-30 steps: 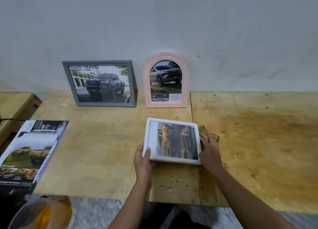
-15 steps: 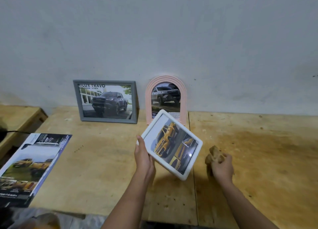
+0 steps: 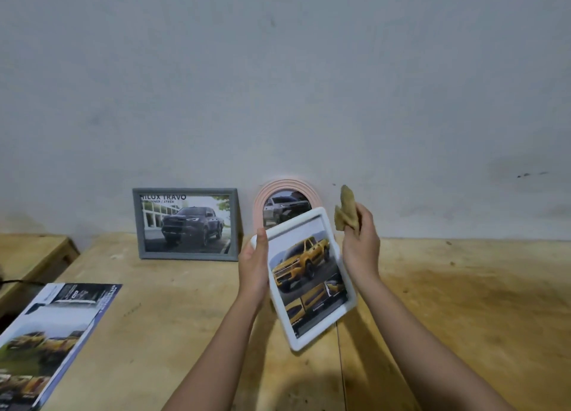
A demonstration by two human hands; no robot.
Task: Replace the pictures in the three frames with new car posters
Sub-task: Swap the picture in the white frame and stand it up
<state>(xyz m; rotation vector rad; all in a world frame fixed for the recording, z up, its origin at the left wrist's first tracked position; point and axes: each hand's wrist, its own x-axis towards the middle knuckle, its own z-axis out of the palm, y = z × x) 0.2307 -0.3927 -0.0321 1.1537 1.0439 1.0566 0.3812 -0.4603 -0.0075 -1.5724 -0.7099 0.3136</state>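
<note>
My left hand (image 3: 255, 265) grips the left edge of a white frame (image 3: 304, 276) that holds a yellow pickup poster. The frame is raised off the table and tilted toward me. My right hand (image 3: 360, 243) is beside the frame's right edge, closed on a crumpled tan cloth (image 3: 346, 208). Behind them a pink arched frame (image 3: 287, 200) with a silver car picture leans on the wall, its lower part hidden by the white frame. A grey frame (image 3: 187, 223) with a dark pickup poster stands to its left.
A car brochure (image 3: 52, 333) lies at the left front of the wooden table (image 3: 463, 302). A lower wooden surface (image 3: 31, 256) with a black cable sits at far left. A pale wall (image 3: 278, 86) rises behind the table.
The white frame went from lying on the table to being lifted and turned upright in my left hand. My right hand let go of the frame, picked up the cloth and rose beside it.
</note>
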